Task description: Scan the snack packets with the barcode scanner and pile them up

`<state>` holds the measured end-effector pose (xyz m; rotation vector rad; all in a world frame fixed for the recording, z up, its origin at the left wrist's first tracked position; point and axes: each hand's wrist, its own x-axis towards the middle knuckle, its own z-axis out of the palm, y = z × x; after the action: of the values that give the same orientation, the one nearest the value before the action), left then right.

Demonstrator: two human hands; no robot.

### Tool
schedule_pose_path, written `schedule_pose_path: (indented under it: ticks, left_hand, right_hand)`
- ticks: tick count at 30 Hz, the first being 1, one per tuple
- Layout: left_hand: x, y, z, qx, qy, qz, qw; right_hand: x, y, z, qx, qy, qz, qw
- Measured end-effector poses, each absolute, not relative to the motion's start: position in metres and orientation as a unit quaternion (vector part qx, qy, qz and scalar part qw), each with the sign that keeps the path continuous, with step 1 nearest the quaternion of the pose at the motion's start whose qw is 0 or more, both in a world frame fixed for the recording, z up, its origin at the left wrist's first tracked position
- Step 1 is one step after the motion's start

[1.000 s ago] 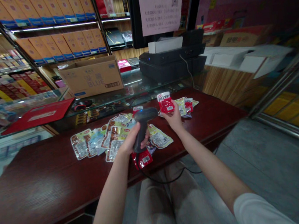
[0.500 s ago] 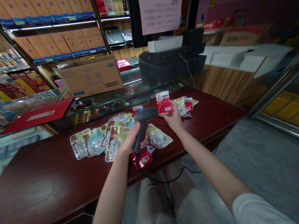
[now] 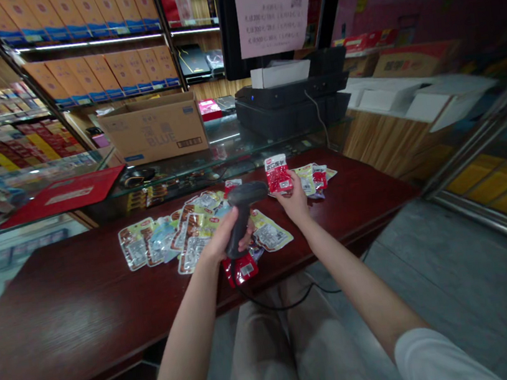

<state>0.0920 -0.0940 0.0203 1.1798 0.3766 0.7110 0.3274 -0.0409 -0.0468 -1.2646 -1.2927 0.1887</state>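
Wrapped round the grip of a black barcode scanner [image 3: 239, 220] is my left hand [image 3: 222, 235], with the scanner's head turned to the right. A red and white snack packet [image 3: 278, 174] is pinched upright in my right hand [image 3: 293, 199], just right of the scanner's head. Under and left of the scanner lie several green, brown and silver snack packets [image 3: 191, 236] in a loose heap. One red packet [image 3: 242, 270] rests below my left hand near the table edge. A smaller pile of packets [image 3: 311, 179] lies behind my right hand.
The dark red wooden table [image 3: 84, 295] carries the packets. Behind it stands a glass counter with an open cardboard box [image 3: 155, 131], a red folder [image 3: 65, 194] and a black cash register [image 3: 291, 106]. A black cable [image 3: 284, 307] hangs from the scanner over my lap. A metal rack [image 3: 497, 212] stands at right.
Both hands hold almost still with the scanner and the red and white packet. A small blue light on top of the scanner no longer shows.
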Motion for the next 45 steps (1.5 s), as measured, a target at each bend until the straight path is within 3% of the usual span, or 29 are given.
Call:
schedule_pose_path:
  ticks: [4,9,15,19,24,27,31,34,41,45]
  left_hand:
    - [0.09,-0.09,0.017,0.518,0.185,0.345,0.761]
    - [0.086,-0.086,0.02,0.455,0.197,0.408,0.766]
    - [0.077,-0.084,0.033,0.395,0.214,0.466,0.762]
    - [0.076,-0.085,0.036,0.383,0.226,0.476,0.758]
    - [0.078,-0.085,0.038,0.375,0.239,0.48,0.756]
    - [0.077,-0.086,0.038,0.378,0.237,0.479,0.756]
    - [0.077,-0.086,0.038,0.375,0.24,0.479,0.756]
    - [0.076,-0.085,0.037,0.376,0.245,0.482,0.753]
    - [0.076,-0.085,0.035,0.385,0.225,0.48,0.756]
    - [0.076,-0.087,0.037,0.374,0.24,0.478,0.758]
  right_hand:
    - [0.33,-0.043,-0.043,-0.593,-0.569,0.029,0.569]
    - [0.355,-0.036,-0.028,-0.691,-0.563,-0.091,0.444]
    - [0.395,-0.029,-0.03,-0.742,-0.57,-0.142,0.323]
    - [0.4,-0.033,-0.038,-0.761,-0.547,-0.147,0.317]
    - [0.389,-0.041,-0.032,-0.738,-0.539,-0.14,0.38]
    - [0.369,-0.05,-0.025,-0.689,-0.614,-0.056,0.382]
    - [0.337,-0.062,-0.021,-0.641,-0.704,0.14,0.272]
    - [0.321,-0.064,-0.02,-0.618,-0.729,0.198,0.216]
    - [0.309,-0.049,-0.019,-0.603,-0.698,0.317,0.22]
    - [0.308,-0.048,-0.018,-0.549,-0.667,0.452,0.223]
